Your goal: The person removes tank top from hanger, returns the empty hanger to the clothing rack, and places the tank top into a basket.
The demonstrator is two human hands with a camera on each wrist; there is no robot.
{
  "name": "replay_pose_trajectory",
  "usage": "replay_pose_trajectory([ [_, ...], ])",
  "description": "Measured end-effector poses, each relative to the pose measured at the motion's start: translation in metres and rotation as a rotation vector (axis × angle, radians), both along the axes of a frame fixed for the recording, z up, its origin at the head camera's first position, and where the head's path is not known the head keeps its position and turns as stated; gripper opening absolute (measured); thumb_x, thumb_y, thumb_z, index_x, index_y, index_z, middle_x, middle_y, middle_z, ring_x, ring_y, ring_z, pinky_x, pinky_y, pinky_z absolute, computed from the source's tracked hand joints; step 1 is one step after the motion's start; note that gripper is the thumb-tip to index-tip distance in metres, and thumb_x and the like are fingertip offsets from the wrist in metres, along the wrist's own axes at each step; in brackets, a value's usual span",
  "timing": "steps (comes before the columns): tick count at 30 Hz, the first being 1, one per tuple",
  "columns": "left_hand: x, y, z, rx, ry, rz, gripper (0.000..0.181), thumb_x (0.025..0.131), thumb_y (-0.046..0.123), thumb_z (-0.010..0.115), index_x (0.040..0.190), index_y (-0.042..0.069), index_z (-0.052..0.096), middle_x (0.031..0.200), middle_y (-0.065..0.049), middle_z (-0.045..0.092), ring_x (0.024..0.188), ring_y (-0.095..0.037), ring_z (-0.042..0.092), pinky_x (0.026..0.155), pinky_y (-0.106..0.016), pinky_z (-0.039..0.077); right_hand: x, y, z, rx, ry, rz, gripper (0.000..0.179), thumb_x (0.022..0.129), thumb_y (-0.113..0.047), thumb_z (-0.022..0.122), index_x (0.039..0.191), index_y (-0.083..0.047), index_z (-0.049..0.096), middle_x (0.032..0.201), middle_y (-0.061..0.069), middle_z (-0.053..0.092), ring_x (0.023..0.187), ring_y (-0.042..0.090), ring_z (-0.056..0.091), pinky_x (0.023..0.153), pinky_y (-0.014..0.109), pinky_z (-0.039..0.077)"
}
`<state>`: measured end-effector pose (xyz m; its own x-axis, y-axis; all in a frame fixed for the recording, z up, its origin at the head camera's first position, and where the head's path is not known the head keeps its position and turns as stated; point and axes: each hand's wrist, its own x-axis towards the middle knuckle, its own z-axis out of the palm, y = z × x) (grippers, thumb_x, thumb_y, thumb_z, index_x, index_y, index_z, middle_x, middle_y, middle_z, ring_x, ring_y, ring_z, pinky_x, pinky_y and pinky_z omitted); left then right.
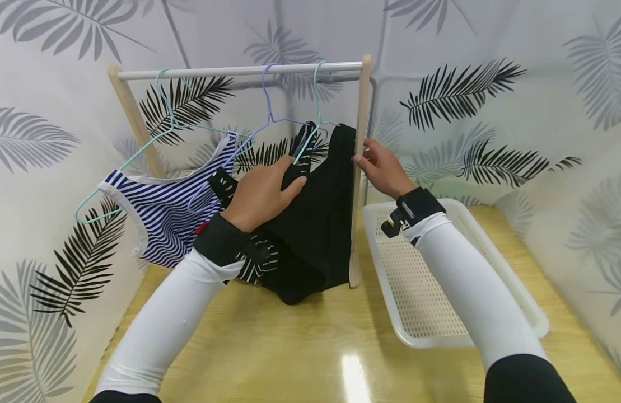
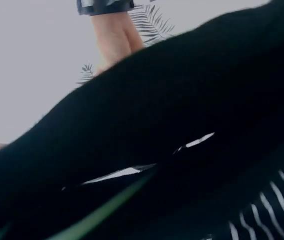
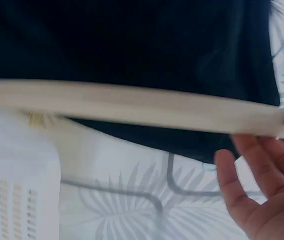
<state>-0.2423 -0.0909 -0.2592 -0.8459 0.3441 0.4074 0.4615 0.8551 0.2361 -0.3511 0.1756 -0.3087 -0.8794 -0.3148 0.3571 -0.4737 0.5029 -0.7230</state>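
Observation:
A black sleeveless top (image 1: 310, 229) hangs on a mint-green hanger (image 1: 317, 92) at the right end of the rack. My left hand (image 1: 262, 193) grips its left shoulder, thumb lying along the cloth. At the other shoulder is my right hand (image 1: 383, 168), fingers loosely bent against the rack's wooden post (image 1: 359, 184). The right wrist view shows those fingers (image 3: 266, 170) at the edge of the post, with the black cloth behind it. Black cloth fills most of the left wrist view and hides the left fingertips.
A blue-and-white striped top (image 1: 169, 210) hangs on a mint hanger at the left of the rail (image 1: 199, 73). Between the tops, a black-and-white striped garment (image 1: 257, 260) hangs by a lavender hanger (image 1: 267, 95). Under my right forearm stands a white perforated basket (image 1: 391, 291) on the wooden table (image 1: 270, 347).

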Motion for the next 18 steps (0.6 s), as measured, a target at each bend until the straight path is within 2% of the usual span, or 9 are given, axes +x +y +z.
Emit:
replay_pose_trajectory([
  [2, -0.0009, -0.0009, -0.0037, 0.055, -0.002, -0.006, 0.046, 0.099, 0.036, 0.052, 0.133, 0.005, 0.053, 0.079, -0.013, 0.064, 0.071, -0.028, 0.061, 0.062, -0.040, 0.047, -0.0001, -0.0004, -0.0057, 0.051, 0.050, -0.018, 0.043, 0.101, -0.020, 0.051, 0.139, -0.002, 0.040, 0.124, 0.024, 0.059, 0.113, 0.037, 0.058, 0.092, 0.050, 0.044],
  [4, -0.0025, -0.0014, -0.0071, 0.099, 0.009, -0.014, 0.040, 0.100, 0.033, 0.050, 0.129, 0.007, 0.056, 0.075, -0.011, 0.063, 0.067, -0.026, 0.059, 0.058, -0.039, 0.044, -0.0002, -0.0004, -0.0090, 0.059, 0.073, -0.030, 0.042, 0.101, -0.020, 0.051, 0.138, -0.003, 0.041, 0.123, 0.024, 0.060, 0.113, 0.037, 0.058, 0.093, 0.050, 0.044],
  [9, -0.0075, -0.0055, -0.0090, 0.165, 0.089, -0.025, 0.027, 0.101, 0.025, 0.049, 0.116, 0.007, 0.060, 0.063, -0.006, 0.054, 0.053, -0.023, 0.048, 0.050, -0.035, 0.033, -0.0035, -0.0018, -0.0079, 0.043, 0.102, -0.030, 0.040, 0.101, -0.021, 0.052, 0.136, -0.004, 0.043, 0.122, 0.024, 0.060, 0.112, 0.038, 0.059, 0.093, 0.051, 0.045],
  [14, -0.0074, -0.0083, -0.0109, 0.209, 0.142, -0.020, 0.024, 0.100, 0.021, 0.051, 0.113, 0.004, 0.061, 0.062, -0.008, 0.054, 0.052, -0.024, 0.046, 0.050, -0.035, 0.030, -0.0038, -0.0017, -0.0082, 0.030, 0.109, -0.012, 0.040, 0.101, -0.019, 0.052, 0.136, -0.003, 0.043, 0.121, 0.024, 0.061, 0.112, 0.038, 0.060, 0.093, 0.051, 0.045],
  [18, -0.0082, -0.0078, -0.0099, 0.230, 0.155, -0.022, 0.024, 0.100, 0.020, 0.051, 0.111, 0.002, 0.062, 0.061, -0.009, 0.053, 0.052, -0.025, 0.048, 0.050, -0.036, 0.031, -0.0031, 0.0008, -0.0059, 0.057, 0.087, -0.034, 0.039, 0.101, -0.020, 0.051, 0.136, -0.003, 0.042, 0.124, 0.024, 0.060, 0.115, 0.037, 0.058, 0.094, 0.050, 0.044],
])
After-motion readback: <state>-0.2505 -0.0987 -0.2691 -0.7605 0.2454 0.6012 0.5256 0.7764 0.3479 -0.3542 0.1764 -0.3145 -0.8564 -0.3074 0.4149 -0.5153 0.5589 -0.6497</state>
